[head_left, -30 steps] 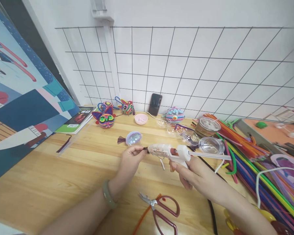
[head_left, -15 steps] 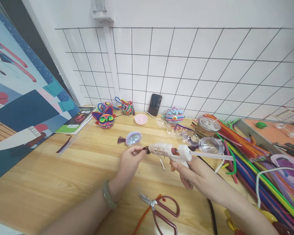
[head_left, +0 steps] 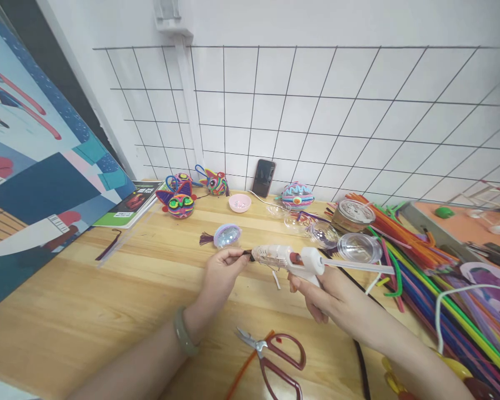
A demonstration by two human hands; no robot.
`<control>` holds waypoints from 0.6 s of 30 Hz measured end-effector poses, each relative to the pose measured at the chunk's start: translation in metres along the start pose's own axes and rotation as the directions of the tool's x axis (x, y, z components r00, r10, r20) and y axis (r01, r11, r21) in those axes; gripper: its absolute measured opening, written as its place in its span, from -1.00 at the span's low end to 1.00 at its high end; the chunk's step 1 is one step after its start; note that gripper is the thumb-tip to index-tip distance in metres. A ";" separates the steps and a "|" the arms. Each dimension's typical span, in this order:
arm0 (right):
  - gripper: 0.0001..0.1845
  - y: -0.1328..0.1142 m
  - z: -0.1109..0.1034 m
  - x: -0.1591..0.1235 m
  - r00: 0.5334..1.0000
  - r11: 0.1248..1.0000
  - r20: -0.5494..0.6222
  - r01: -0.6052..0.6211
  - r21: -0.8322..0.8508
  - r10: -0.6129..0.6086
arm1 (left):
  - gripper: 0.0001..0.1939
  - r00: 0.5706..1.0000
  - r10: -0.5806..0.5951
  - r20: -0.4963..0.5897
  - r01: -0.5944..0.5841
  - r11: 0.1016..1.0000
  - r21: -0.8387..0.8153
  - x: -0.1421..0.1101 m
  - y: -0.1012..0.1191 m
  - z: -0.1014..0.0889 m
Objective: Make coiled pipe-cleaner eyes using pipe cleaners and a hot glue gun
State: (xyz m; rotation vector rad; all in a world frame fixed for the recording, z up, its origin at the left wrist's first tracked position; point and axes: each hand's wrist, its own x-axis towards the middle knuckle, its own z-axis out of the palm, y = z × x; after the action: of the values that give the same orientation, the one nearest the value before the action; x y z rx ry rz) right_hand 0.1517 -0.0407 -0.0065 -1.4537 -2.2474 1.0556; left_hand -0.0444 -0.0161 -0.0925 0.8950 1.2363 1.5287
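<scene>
My right hand (head_left: 327,297) is wrapped round the handle of a white and clear hot glue gun (head_left: 277,257), with a long translucent glue stick (head_left: 358,265) sticking out of its back. The gun's nozzle points left. My left hand (head_left: 225,272) pinches a small dark piece (head_left: 247,254) right at the nozzle; its kind is too small to make out. Just beyond my left fingers lies an iridescent half-shell (head_left: 228,236) with a dark purple tassel (head_left: 206,239) on its left side.
Red-handled scissors (head_left: 270,355) lie in front, over an orange pipe cleaner (head_left: 242,371). Decorated balls (head_left: 180,205), a pink bowl (head_left: 240,203) and a phone (head_left: 264,178) stand along the back. Clear shells (head_left: 360,248) and bundles of pipe cleaners (head_left: 445,316) fill the right.
Both hands stay almost in place. The glue gun's rear and the glue stick have shifted very slightly left.
</scene>
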 end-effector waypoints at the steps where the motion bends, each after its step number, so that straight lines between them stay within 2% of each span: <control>1: -0.55 0.000 0.000 0.000 1.000 1.000 -0.005 -0.007 -0.011 0.007 | -0.83 1.000 -0.001 0.002 0.001 1.000 -0.003 0.000 0.000 0.000; 18: -0.58 0.000 0.000 0.000 1.000 1.000 0.011 0.012 -0.013 -0.012 | -0.86 1.000 0.009 0.013 -0.009 0.999 0.036 0.000 0.000 0.000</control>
State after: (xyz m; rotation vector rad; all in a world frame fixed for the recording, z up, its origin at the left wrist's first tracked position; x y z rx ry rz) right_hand 0.1510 -0.0407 -0.0065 -1.4409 -2.2718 1.0502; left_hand -0.0447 -0.0165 -0.0926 0.9332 1.2557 1.5102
